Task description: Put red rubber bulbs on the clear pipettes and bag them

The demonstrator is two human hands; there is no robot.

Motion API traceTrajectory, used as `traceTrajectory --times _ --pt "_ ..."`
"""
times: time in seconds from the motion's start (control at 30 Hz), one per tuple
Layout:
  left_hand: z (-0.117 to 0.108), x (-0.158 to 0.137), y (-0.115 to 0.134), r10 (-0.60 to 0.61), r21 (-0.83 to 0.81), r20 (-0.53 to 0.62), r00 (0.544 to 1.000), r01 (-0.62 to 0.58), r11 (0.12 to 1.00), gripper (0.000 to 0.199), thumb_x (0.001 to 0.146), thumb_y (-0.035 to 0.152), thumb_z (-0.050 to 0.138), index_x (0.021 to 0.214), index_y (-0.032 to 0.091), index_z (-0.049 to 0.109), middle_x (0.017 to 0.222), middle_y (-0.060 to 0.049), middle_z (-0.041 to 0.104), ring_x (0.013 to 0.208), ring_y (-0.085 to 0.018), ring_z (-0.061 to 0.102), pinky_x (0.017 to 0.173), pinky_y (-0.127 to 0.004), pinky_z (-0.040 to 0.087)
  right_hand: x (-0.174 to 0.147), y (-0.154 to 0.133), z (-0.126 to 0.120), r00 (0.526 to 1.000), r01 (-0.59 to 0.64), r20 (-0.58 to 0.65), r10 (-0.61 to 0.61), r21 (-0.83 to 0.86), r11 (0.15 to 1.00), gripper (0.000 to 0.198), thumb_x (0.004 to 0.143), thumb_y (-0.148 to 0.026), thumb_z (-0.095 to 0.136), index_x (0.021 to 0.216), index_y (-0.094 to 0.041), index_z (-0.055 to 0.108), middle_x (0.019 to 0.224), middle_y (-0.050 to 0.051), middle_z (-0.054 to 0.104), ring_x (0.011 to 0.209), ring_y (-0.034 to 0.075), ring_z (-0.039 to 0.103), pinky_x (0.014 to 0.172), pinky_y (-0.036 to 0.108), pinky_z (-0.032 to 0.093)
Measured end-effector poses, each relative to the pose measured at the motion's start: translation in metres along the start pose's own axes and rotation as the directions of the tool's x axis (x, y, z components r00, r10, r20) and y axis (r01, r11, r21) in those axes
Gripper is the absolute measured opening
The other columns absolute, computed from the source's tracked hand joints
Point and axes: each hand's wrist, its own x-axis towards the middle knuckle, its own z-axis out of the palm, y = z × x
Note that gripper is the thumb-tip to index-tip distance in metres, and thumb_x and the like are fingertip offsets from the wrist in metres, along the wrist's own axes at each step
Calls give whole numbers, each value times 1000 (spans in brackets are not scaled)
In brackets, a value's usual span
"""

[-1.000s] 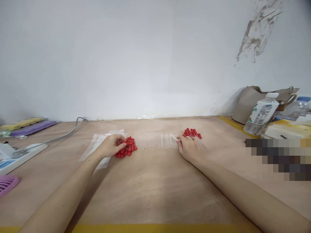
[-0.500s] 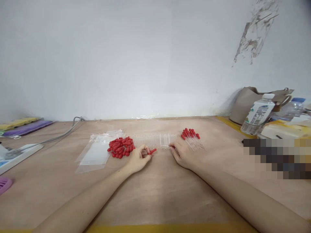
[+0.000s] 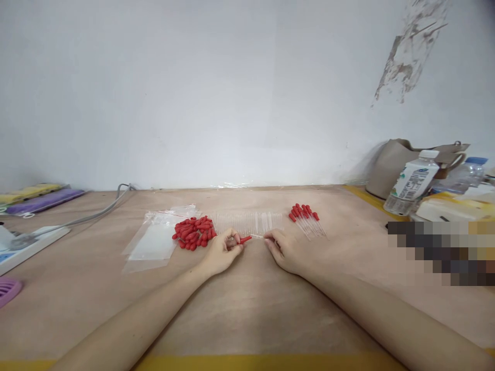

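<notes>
Between the thumb and fingers of my left hand (image 3: 223, 252) is a red rubber dropper bulb (image 3: 245, 239), its narrow neck pointing right. My right hand (image 3: 285, 251) pinches a thin clear glass dropper tube (image 3: 258, 237), whose end lies close to the bulb's neck; whether they touch I cannot tell. Behind both hands a row of clear glass tubes (image 3: 247, 221) lies side by side. A heap of red bulbs (image 3: 192, 232) is left of my left hand. Beyond my right hand lie several droppers (image 3: 307, 219) with red bulbs on their glass tubes.
Clear plastic zip bags (image 3: 152, 245) lie left of the bulb heap. A power strip (image 3: 34, 247) with a grey cable is at the far left, near purple and yellow packs (image 3: 44, 200). Bottles (image 3: 412, 180) and a beige bag (image 3: 386, 167) stand at the right.
My right hand has moved slightly left with the glass tube, bringing it close to the red bulb. My left hand stays almost in place, still holding the bulb.
</notes>
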Motion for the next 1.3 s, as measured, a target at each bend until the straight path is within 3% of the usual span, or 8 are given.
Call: traceTrajectory --times 0.17,0.3,0.47,0.83,1.1,1.2,1.3 --pt "-1 0 -1 -18 -114 22 1000 20 993 13 74 21 54 76 19 42 75 0 58 81 -18 64 66 -26 45 1 -4 -4 1000 -12 -1 12 7 1000 17 86 -21 37 86 -17 53 78 4 60 72 13 55 64 24 42" --pt "0 -1 2 -26 -125 35 999 30 992 16 74 22 54 87 19 44 71 0 62 85 -20 64 72 -29 46 0 -1 -2 999 6 33 -7 34 999 15 86 -21 37 84 -17 52 76 3 58 70 13 54 62 24 41" --pt "3 0 5 17 5 5 1000 -17 1000 29 75 32 58 100 17 56 100 -8 64 87 -20 62 77 -31 47 -1 -1 -2 998 9 61 -13 67 998 14 86 -23 39 85 -17 52 78 3 59 70 12 54 61 23 41" --pt "-1 -3 9 79 109 118 990 -92 990 26 80 37 50 82 17 66 67 -2 63 64 -15 59 59 -23 45 4 6 -4 988 34 137 -69 239 970 17 86 -23 42 83 -19 59 77 1 61 71 12 56 66 24 44" --pt "0 -5 16 179 246 170 969 -218 945 24 82 31 48 80 17 67 57 0 58 53 -12 52 50 -21 38 3 8 -6 978 111 170 -122 74 991 21 86 -23 42 84 -19 62 73 2 61 69 13 55 65 24 43" --pt "0 -5 16 178 294 140 974 -212 932 26 82 34 47 78 18 67 56 0 59 52 -12 52 50 -21 38 2 8 -3 984 151 106 -144 -52 987 21 86 -23 41 88 -19 62 76 4 61 72 15 55 68 27 42" --pt "1 -4 10 159 291 64 985 -171 941 25 79 37 52 86 19 68 70 -2 66 62 -15 57 57 -24 43 1 6 -4 985 161 79 -154 -82 984 22 87 -23 38 92 -18 59 79 5 60 74 15 55 68 26 43"
